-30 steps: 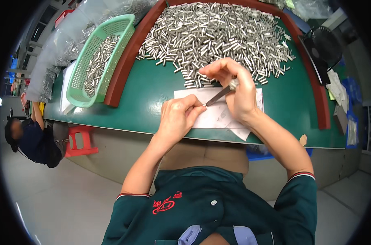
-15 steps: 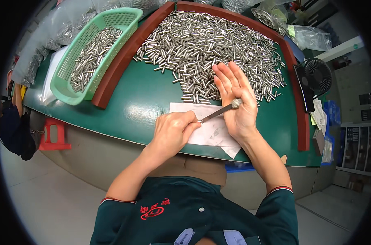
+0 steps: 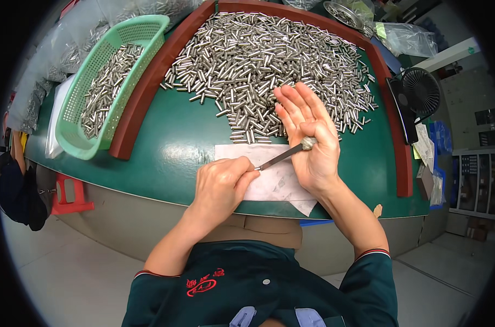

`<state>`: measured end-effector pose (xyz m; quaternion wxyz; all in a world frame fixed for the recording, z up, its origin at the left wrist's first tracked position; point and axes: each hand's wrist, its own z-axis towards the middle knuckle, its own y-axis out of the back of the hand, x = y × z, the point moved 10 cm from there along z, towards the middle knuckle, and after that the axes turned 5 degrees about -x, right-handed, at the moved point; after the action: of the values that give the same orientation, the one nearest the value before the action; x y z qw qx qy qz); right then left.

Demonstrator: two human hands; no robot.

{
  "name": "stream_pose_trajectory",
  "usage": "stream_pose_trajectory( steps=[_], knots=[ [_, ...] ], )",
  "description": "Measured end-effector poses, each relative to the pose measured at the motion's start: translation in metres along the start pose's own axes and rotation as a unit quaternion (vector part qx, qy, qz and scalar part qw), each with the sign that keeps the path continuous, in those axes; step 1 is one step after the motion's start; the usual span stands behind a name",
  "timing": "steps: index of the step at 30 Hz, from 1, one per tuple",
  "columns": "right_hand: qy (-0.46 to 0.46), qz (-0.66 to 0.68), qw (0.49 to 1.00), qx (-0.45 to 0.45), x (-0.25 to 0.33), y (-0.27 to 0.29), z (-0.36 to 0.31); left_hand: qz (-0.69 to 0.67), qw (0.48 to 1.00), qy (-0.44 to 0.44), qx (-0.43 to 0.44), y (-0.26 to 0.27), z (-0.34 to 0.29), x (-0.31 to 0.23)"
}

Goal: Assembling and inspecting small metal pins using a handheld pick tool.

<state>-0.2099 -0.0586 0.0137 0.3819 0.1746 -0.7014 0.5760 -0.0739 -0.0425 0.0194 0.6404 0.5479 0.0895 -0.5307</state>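
My left hand [image 3: 220,182] is closed, thumb and forefinger pinching a small metal pin [image 3: 258,169] of which only the end shows. A thin flat dark file [image 3: 282,157] with a pale wrapped knob at its end lies in my right hand [image 3: 318,147]. The right palm faces up, its fingers stretched out, while the thumb holds the knobbed end against the palm. The file's far tip meets the pin at my left fingertips. Beneath both hands is a smudged white paper [image 3: 274,185] on the green table. Beyond them spreads a large heap of short shiny metal pins [image 3: 258,60].
Dark red rails [image 3: 144,103] border the heap. To the left stands a green perforated basket [image 3: 67,131] partly filled with pins. At the right rail is a small black fan [image 3: 420,91]. Plastic bags of pins [image 3: 67,54] line the back left; a red stool [image 3: 72,196] stands below.
The whole view has shifted slightly. Both hands keep their hold, with the file's tip still at the pin; the file's angle is nearly the same.
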Motion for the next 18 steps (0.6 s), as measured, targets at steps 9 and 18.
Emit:
stream_pose_trajectory(
  steps=[9,18],
  knots=[
    [0.001,0.095,0.995,-0.006,0.028,0.011,0.014,0.017,0.999,0.02,0.023,0.0,0.0,0.001],
    [-0.022,0.143,0.989,-0.016,0.029,0.021,0.023,0.006,1.0,0.015,0.021,0.0,0.001,0.0]
  ],
)
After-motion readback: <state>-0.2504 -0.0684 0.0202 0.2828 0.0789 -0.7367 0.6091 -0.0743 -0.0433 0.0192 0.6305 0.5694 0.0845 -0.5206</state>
